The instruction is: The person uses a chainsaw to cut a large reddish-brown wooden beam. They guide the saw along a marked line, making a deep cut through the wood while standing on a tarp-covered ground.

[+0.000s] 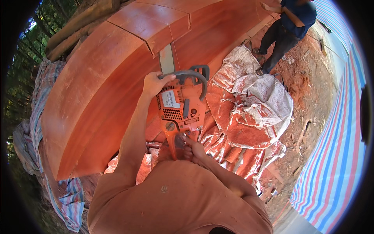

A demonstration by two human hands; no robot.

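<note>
An orange chainsaw (182,102) is in both my hands, its grey guide bar (166,58) pointing away from me. My left hand (153,84) is wrapped round the left end of the black front handle (187,73). Lower down, my right hand (189,149) grips the rear handle close to my body; its fingers are partly hidden. A huge curved reddish timber (97,74) lies ahead and to the left. The bar lies against its inner side, just below a dark saw cut (144,46) across the top. The bar's tip is out of sight.
Crumpled white sheeting (259,101) with red sawdust covers the ground at right. Another person (286,29) stands at the far right, beside the timber. Striped tarpaulin (339,152) runs along the right. Logs (82,23) lie behind the timber, and striped cloth (72,202) hangs at left.
</note>
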